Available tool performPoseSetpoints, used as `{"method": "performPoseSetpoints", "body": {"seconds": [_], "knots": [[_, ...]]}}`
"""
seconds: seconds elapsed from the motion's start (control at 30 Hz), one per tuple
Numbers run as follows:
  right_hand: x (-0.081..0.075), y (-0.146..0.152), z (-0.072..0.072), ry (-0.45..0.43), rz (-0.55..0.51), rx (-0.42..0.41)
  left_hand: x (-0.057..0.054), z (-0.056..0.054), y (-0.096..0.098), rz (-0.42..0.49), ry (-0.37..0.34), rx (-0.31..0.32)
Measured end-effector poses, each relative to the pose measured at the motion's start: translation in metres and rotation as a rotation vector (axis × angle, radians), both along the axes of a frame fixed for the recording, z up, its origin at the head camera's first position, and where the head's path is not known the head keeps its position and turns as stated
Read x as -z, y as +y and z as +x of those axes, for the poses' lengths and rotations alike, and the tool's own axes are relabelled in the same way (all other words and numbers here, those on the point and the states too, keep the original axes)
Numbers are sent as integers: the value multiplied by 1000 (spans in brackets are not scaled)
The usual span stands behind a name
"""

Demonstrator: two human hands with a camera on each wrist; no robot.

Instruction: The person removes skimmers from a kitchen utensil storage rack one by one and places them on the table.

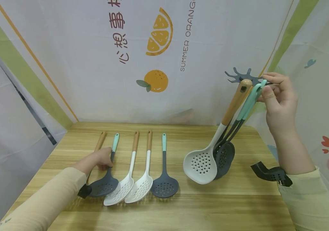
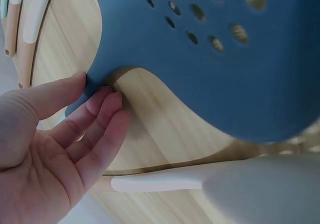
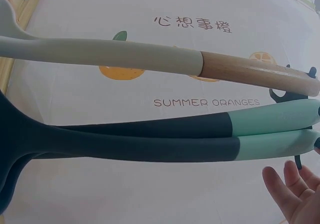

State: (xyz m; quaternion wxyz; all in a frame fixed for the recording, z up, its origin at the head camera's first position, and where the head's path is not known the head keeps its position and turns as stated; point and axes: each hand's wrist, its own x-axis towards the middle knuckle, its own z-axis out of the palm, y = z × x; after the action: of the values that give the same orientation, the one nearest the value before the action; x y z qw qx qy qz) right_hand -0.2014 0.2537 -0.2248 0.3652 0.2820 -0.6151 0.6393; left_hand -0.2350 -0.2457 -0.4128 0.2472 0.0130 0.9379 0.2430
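Observation:
My left hand (image 1: 103, 157) pinches the neck of a dark grey skimmer (image 1: 104, 186) with a turquoise handle, thumb and fingertips on its shaft in the left wrist view. That skimmer's perforated head is close over the table. At the right, my raised right hand (image 1: 281, 99) has thumb and fingers around a hook end of a dark hooked rack (image 1: 246, 76), right at the turquoise handle tops. From this rack hang a white skimmer (image 1: 201, 165) with a wooden handle and two dark grey skimmers (image 3: 140, 146) with turquoise handles. The rack's post is mostly hidden behind them.
On the wooden table (image 1: 210, 211), two white skimmers (image 1: 142, 189) and a grey skimmer (image 1: 165, 186) lie side by side right of my left hand. Another white skimmer (image 2: 260, 184) lies on its other side. A printed cloth (image 1: 95, 86) hangs behind the table.

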Motion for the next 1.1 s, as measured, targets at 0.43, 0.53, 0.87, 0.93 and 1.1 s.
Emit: {"method": "performPoseSetpoints", "body": {"seconds": [0.43,0.53,0.87,0.93,1.1], "knots": [[-1,2,1,6,12,7,-4,-1,2,-20,-14,16],[-1,2,1,9,12,5,-3,-2,2,-25,-26,9],[-1,2,2,-4,25,5,-11,-7,-6,1,29,29],[-1,2,2,-3,28,5,-14,-8,-8,26,46,48],[-1,2,2,-1,46,19,-22,-12,-6,91,129,79]]}}
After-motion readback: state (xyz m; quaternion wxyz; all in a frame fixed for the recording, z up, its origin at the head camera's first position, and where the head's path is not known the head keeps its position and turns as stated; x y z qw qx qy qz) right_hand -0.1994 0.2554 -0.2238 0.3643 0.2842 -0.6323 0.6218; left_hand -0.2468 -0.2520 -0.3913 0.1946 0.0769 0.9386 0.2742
